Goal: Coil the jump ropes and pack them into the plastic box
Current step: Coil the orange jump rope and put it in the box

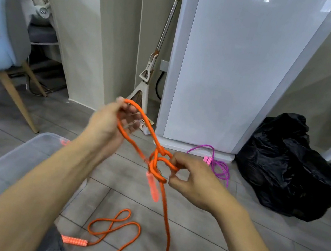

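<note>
Up front, the left hand curls its fingers round a loop of the orange jump rope, while the right hand pinches a loose turn beside its dangling pink handle. Slack trails onto the tiled floor. Lower left stands the clear plastic box; a purple rope lies by the white cabinet.

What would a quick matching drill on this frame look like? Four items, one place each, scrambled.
Items:
1. orange jump rope
2. purple jump rope
3. plastic box
4. black bag

Places:
A. on the floor at the foot of the white cabinet
B. heaped on the floor at far right
C. held between left hand and right hand, tail on the floor
D. under the left forearm, lower left

Pairs: 1-C, 2-A, 3-D, 4-B
</note>
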A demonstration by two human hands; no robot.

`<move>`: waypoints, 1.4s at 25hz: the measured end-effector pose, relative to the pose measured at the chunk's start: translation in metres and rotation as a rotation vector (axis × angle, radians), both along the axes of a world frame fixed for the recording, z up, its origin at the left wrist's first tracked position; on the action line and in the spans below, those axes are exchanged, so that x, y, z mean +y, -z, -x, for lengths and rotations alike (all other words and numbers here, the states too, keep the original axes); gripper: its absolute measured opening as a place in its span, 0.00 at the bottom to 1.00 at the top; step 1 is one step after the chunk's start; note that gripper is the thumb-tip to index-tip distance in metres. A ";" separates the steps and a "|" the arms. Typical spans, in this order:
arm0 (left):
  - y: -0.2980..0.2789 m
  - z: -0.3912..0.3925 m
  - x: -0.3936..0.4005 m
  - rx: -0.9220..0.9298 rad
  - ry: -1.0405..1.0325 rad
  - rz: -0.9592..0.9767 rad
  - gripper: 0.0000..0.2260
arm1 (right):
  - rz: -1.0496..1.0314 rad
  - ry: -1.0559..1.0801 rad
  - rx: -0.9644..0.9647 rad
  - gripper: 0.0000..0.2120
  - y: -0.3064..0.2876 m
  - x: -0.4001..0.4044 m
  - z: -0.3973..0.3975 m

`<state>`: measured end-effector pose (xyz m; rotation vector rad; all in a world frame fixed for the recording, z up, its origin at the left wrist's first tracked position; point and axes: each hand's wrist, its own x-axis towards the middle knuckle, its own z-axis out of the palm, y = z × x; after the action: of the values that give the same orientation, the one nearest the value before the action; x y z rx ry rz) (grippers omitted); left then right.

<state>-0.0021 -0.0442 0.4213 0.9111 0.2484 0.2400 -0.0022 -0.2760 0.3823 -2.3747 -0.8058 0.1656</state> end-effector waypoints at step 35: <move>0.013 0.021 -0.041 0.075 0.320 -0.644 0.08 | -0.414 0.165 0.263 0.19 -0.034 0.016 0.015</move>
<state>-0.0236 -0.0853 0.4084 1.5820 0.0867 -0.0202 -0.0174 -0.2602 0.4161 -1.9649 -0.4640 0.2146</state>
